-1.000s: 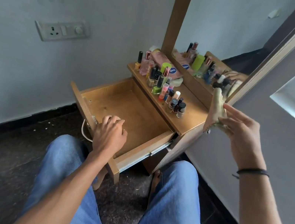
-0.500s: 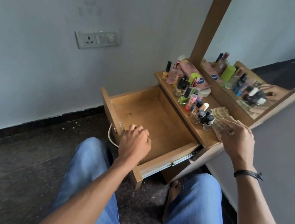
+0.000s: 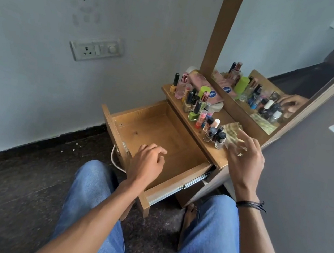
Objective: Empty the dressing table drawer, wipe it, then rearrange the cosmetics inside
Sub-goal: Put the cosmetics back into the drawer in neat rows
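Observation:
The wooden drawer [image 3: 161,129] is pulled out and has nothing inside. My left hand [image 3: 148,161] hovers over its front left corner, fingers loosely curled, holding nothing. On the table top [image 3: 216,154] stand several cosmetics [image 3: 198,107]: nail polish bottles, lipsticks, a green bottle, a pink tube. The wiping cloth [image 3: 230,130] lies on the top at the right end, beside dark-capped polish bottles [image 3: 215,135]. My right hand [image 3: 245,155] is just above and in front of the cloth, fingers spread, holding nothing.
A wood-framed mirror [image 3: 283,57] rises behind the top and reflects the bottles. A socket panel [image 3: 96,49] is on the left wall. My jeans-clad knees [image 3: 95,202] sit on either side of the drawer on a dark floor. A grey wall [image 3: 315,195] closes the right.
My right hand brought the cloth down from the air onto the table top and has let go of it. My left hand came off the drawer's front edge.

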`<move>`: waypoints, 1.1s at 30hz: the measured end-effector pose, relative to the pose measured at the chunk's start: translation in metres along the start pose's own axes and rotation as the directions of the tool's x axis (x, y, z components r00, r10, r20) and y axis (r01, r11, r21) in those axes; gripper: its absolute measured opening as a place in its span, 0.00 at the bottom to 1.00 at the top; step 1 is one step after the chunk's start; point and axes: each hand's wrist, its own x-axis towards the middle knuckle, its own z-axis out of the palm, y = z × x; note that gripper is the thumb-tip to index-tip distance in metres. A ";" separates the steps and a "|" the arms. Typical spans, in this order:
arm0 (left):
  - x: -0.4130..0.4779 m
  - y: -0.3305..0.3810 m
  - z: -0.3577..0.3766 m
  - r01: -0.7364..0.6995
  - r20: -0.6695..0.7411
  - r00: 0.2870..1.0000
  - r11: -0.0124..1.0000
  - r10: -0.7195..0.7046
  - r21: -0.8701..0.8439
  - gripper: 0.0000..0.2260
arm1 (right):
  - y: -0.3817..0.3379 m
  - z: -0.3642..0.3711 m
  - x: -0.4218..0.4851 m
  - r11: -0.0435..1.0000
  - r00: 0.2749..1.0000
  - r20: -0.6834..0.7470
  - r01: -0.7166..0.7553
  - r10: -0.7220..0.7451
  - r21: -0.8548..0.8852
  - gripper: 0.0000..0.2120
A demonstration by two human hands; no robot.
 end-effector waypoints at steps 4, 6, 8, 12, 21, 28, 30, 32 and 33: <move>0.020 0.039 -0.001 -0.137 0.000 0.990 0.972 0.139 -0.193 0.15 | -0.008 0.006 0.008 0.997 0.991 0.115 -0.071 0.074 -0.028 0.26; 0.035 0.059 0.002 -0.136 -0.001 0.990 0.950 0.141 -0.282 0.17 | -0.009 0.009 0.010 0.996 0.985 0.148 -0.086 0.091 -0.038 0.28; 0.048 0.075 0.006 -0.108 0.002 0.993 0.931 0.116 -0.349 0.20 | -0.005 0.014 0.010 0.996 0.981 0.170 -0.085 0.090 -0.035 0.30; 0.063 0.095 0.016 -0.042 0.035 0.998 0.917 0.061 -0.396 0.23 | 0.002 0.022 0.008 0.996 0.976 0.196 -0.089 0.094 -0.031 0.31; 0.072 0.108 0.031 -0.022 0.003 1.000 0.917 0.025 -0.399 0.19 | 0.011 0.036 0.013 0.990 0.976 0.172 -0.119 0.131 -0.078 0.21; 0.074 0.108 0.038 -0.042 -0.013 0.999 0.928 0.040 -0.370 0.14 | 0.013 0.041 0.008 0.986 0.982 0.141 -0.103 0.121 -0.131 0.11; 0.073 0.107 0.038 -0.047 -0.011 0.999 0.927 0.047 -0.372 0.14 | 0.012 0.040 0.007 0.988 0.985 0.132 -0.093 0.109 -0.119 0.11; 0.071 0.105 0.038 -0.048 -0.007 0.999 0.924 0.049 -0.379 0.14 | 0.011 0.038 0.004 0.991 0.987 0.120 -0.092 0.104 -0.101 0.11; 0.070 0.104 0.038 -0.051 -0.011 0.999 0.924 0.050 -0.380 0.14 | 0.009 0.036 0.002 0.991 0.988 0.112 -0.095 0.105 -0.091 0.11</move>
